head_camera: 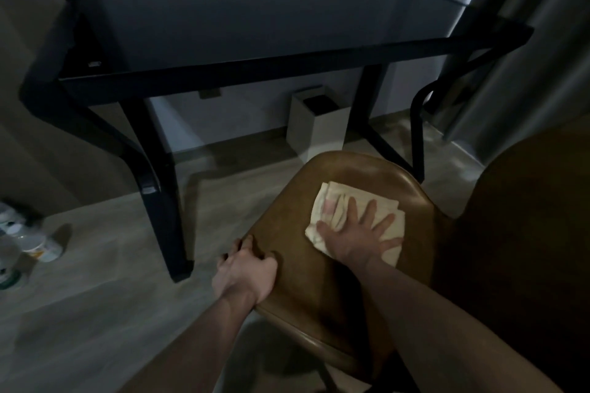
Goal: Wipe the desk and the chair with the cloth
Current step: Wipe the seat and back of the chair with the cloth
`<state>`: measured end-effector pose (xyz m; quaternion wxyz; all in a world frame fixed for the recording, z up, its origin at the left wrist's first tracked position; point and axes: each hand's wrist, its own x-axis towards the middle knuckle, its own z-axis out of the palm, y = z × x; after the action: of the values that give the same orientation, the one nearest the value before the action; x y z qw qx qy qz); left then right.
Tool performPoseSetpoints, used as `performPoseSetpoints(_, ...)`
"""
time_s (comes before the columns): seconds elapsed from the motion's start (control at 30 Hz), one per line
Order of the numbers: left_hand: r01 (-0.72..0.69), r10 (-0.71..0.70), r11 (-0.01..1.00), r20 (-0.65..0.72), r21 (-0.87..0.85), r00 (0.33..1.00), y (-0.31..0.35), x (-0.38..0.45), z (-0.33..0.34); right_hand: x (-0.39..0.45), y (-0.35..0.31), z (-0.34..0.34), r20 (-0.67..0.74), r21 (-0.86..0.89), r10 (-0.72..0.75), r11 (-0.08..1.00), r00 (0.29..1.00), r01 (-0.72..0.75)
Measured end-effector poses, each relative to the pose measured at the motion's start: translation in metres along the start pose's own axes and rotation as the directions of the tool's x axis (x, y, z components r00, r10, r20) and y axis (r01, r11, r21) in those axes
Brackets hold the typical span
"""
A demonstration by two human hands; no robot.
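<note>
Two bare hands are seen from above, reaching forward onto a brown chair (319,271) with a smooth, rounded seat. The right hand (357,233) is laid flat, fingers straight and spread, pressed on a folded cream cloth (332,198) with a faint pink patch. The cloth is spread on the far right part of the seat, close to its far edge. The left hand (245,271) is wrapped over the left edge of the seat, fingers curled down round the rim, thumb on the seat surface. The chair's back is seen as a large dark brown shape along the right side of the view.

Beyond the chair, a black counter (255,22) with a glossy dark top is set against a pale wall. It is carried on angled black legs, and its near edge is well apart from the chair. Its top is too dark for small details to be made out. Under the counter, near its right legs, a white square bin (319,128) with a dark opening is placed on the floor by the wall. On the wood-look floor (95,297) at the far left, a few blurred containers (28,246) are grouped, white and green in colour. Grey curtains (526,41) are hung at the upper right.
</note>
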<state>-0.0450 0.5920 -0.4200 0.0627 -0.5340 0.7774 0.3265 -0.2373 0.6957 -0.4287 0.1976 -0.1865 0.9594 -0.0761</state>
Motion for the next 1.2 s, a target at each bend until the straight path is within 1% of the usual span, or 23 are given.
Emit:
performPoseSetpoints(0.17,0.002,-0.001,1.000,0.016,-0.020,1.000,-0.001,-0.007,-0.001,-0.027,0.020,0.001,0.018,-0.041,-0.120,0.992,0.993,0.121)
performPoseSetpoints(0.27,0.004,-0.003,0.999,0.033,-0.038,0.999,0.000,-0.012,-0.005,-0.054,0.035,0.008,0.031,-0.063,-0.127,0.990,0.991,0.129)
performPoseSetpoints(0.4,-0.005,0.007,0.999,0.051,-0.047,0.999,0.000,-0.017,-0.010,-0.088,0.039,0.015,0.034,-0.039,0.002,0.999,0.999,-0.001)
performPoseSetpoints(0.53,-0.017,0.019,0.999,0.067,-0.039,0.998,-0.001,-0.019,-0.011,-0.088,0.035,0.017,0.000,0.044,0.131,0.990,0.991,-0.130)
performPoseSetpoints(0.6,-0.036,0.038,0.999,0.069,-0.029,0.997,-0.005,-0.017,-0.009,-0.074,0.032,0.020,-0.022,0.089,0.183,0.979,0.983,-0.181)
performPoseSetpoints(0.67,-0.047,0.048,0.999,0.073,-0.006,0.996,-0.005,-0.012,-0.007,-0.052,0.027,0.016,-0.015,0.127,0.251,0.961,0.968,-0.247)
performPoseSetpoints(0.77,-0.024,0.022,1.000,0.077,0.018,0.997,-0.001,-0.004,-0.006,-0.011,0.020,0.002,-0.002,0.208,0.346,0.918,0.938,-0.338)
performPoseSetpoints(0.87,-0.008,0.006,0.999,0.052,0.040,0.999,0.000,0.004,-0.003,0.029,0.018,-0.007,-0.061,0.210,0.388,0.906,0.920,-0.368)
performPoseSetpoints(0.97,-0.003,0.001,0.998,0.035,0.057,0.999,-0.001,0.009,0.001,0.057,0.012,-0.012,-0.145,0.251,0.355,0.916,0.923,-0.313)
performPoseSetpoints(1.07,0.000,-0.001,0.998,0.016,0.059,1.000,-0.001,0.013,0.005,0.073,-0.002,-0.015,-0.226,0.245,0.302,0.938,0.926,-0.246)
performPoseSetpoints(1.13,-0.004,0.004,0.998,-0.005,0.060,1.000,-0.001,0.014,0.007,0.078,-0.012,-0.011,-0.269,0.173,0.211,0.970,0.940,-0.168)
performPoseSetpoints(1.2,0.001,0.000,0.999,-0.011,0.051,1.000,0.001,0.013,0.008,0.080,-0.024,-0.004,-0.269,0.061,0.059,0.997,0.961,-0.045)
